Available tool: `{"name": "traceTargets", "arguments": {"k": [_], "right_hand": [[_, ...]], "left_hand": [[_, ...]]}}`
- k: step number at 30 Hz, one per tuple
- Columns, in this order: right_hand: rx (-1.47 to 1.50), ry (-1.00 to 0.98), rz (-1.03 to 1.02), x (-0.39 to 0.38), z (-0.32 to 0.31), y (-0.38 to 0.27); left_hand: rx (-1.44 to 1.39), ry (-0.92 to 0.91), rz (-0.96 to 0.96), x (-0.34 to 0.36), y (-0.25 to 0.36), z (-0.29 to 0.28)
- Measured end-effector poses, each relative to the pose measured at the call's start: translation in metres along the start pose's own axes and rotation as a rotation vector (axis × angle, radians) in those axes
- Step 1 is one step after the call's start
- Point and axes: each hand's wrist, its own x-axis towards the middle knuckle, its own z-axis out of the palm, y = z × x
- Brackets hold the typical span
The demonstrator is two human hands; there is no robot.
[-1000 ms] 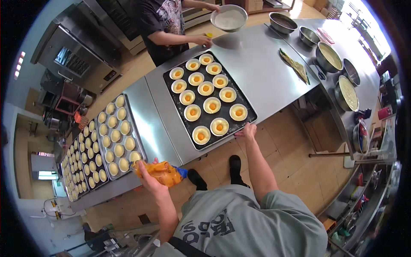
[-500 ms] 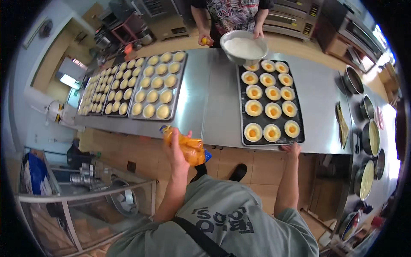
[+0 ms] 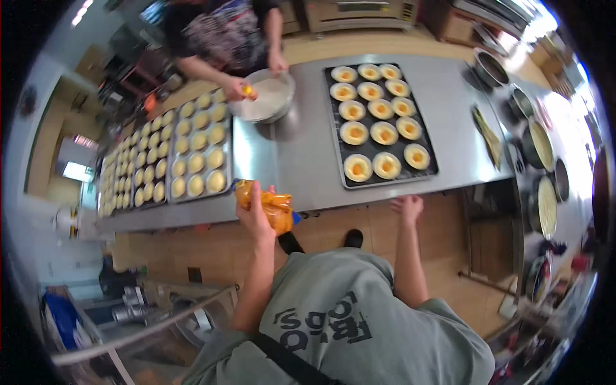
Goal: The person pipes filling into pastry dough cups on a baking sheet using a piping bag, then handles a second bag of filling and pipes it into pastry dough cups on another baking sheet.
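Note:
My left hand (image 3: 255, 215) is closed around a soft orange plastic pouch (image 3: 276, 208) with blue ends, held up just off the near edge of the table. Bent loosely, with nothing visible in its fingers, my right hand (image 3: 408, 206) hovers apart from the table edge. Beyond it lies a dark baking tray (image 3: 378, 180) with rows of pale round cups (image 3: 353, 133), each with an orange blob in the middle. Across the table, a co-worker's hand grips a large metal bowl (image 3: 287, 102) of white contents; their other hand holds a small yellow-orange thing (image 3: 248, 92) over it.
Trays of pale yellow tart shells (image 3: 196, 186) line the table's left part. A folded cloth (image 3: 487, 138) lies toward the right end, beside several round pans (image 3: 491, 67). A glass-sided case (image 3: 160, 346) stands at lower left, and ovens (image 3: 359, 14) stand behind.
My right hand has come off the tray's near edge and drawn back. The co-worker and bowl have moved left, uncovering the tray's far row. My view has shifted; the pouch stays in my left hand.

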Motion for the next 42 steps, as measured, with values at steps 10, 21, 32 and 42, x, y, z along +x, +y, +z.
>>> {"name": "traceTargets", "arguments": {"k": [10, 21, 32, 42], "right_hand": [[-0.254, 0.039, 0.373, -0.068, -0.180, 0.139], [-0.421, 0.160, 0.824, -0.250, -0.422, 0.193], [-0.009, 0.466, 0.805, -0.331, -0.400, 0.187], [-0.341, 0.306, 0.828, -0.382, -0.427, 0.166]], "left_hand": [[0.492, -0.002, -0.131, 0.054, -0.174, 0.067], [1.278, 0.045, -0.105, 0.084, -0.233, 0.096], [0.861, -0.192, -0.540, 0.095, -0.252, 0.086], [1.571, -0.075, 0.121, -0.013, -0.199, 0.046]]}}
